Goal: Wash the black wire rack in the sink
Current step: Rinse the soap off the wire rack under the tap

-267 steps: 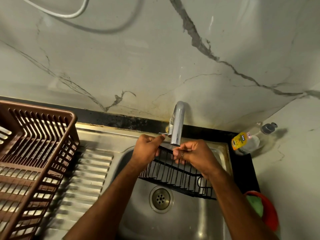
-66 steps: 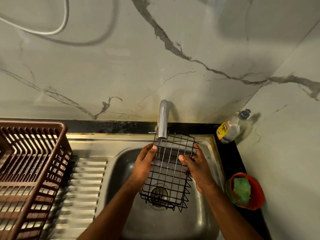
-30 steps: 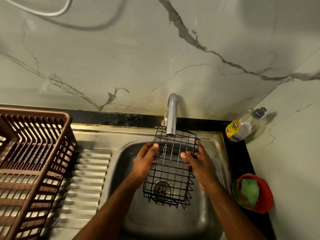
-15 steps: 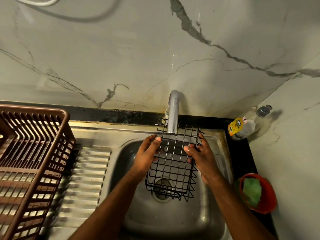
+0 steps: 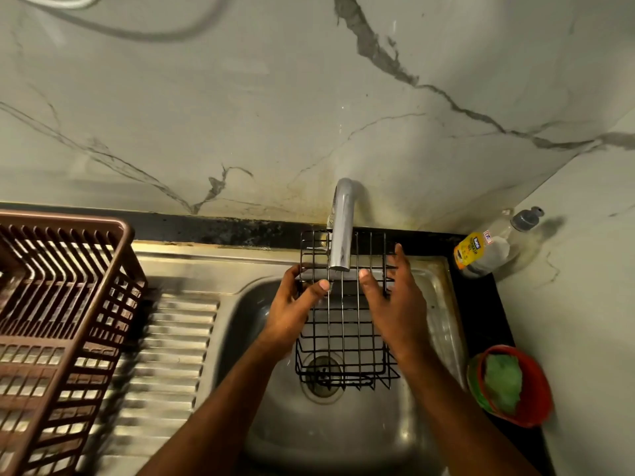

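Black wire rack held tilted over the steel sink, left hand grip pinching its left edge, right hand fingers straight against its right side, faucet spout touching the top edge, drain below, brown dish drainer well left, red bowl right.

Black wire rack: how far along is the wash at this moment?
Midway. Done: the black wire rack is up under the tap, over the sink. In hand: the left hand grips its left edge, the right hand lies open on the wires. Running water cannot be made out. Left: finishing, then perhaps the brown drying basket.
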{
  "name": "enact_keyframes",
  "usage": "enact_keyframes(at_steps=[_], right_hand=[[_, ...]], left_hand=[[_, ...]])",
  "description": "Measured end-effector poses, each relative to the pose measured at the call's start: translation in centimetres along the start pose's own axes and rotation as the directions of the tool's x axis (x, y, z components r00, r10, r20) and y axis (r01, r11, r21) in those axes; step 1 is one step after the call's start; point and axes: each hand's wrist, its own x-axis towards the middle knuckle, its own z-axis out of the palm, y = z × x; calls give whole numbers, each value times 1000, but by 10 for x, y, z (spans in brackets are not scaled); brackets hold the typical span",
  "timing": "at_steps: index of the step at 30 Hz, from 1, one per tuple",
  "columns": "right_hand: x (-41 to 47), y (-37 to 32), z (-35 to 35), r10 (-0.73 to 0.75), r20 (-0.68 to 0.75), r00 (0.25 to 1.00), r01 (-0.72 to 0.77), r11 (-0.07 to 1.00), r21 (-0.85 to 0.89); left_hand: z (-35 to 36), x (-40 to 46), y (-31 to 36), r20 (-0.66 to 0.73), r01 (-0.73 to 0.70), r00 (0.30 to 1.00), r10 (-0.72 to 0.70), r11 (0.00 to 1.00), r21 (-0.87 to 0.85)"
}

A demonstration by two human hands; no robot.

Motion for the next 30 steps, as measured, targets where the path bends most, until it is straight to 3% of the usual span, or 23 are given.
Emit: enact_keyframes(at_steps=[3,6,8,10,12,14,15,17,20,22,26,30], right_hand=[[-8,-23,10,-206,-155,966,145,931,-337],[-19,-48,24,-299,-46,953,229,812,-536],[-25,-59,31,-358,49,932,320,755,-572],[-31,-57,38,-471,205,858,497,661,-563],[-38,-45,40,-549,410,729,681,515,-520],[-41,-32,34,-573,542,615,787,402,-468],[-40,-27,31,-572,576,584,811,375,-450],[-30,-22,27,-546,560,624,782,426,-455],[-10,-40,24,-435,326,839,543,643,-541],[-5,-56,24,-385,241,891,452,700,-553],[-32,-58,25,-518,423,744,667,535,-518],[-74,-22,19,-521,498,693,721,501,-479]], left_hand=[[2,-3,-6,-70,-8,998,4,998,-63],[6,-8,-11,-103,-29,995,20,995,-91],[2,-13,-15,-138,-38,990,16,987,-157],[-8,-16,-20,-185,2,982,-46,973,-232],[-16,-22,-20,-207,39,975,-74,984,-171],[-20,-29,-19,-210,-29,978,21,999,-34],[-21,-29,-20,-234,-23,972,2,996,-88],[-22,-27,-16,-257,10,964,-72,973,-233],[-11,-25,-9,-230,-18,973,-18,988,-153],[-4,-26,-4,-198,-24,980,-13,984,-179],[-8,-21,-3,-173,19,983,-60,973,-230],[-11,-20,0,-176,7,983,-45,978,-211]])
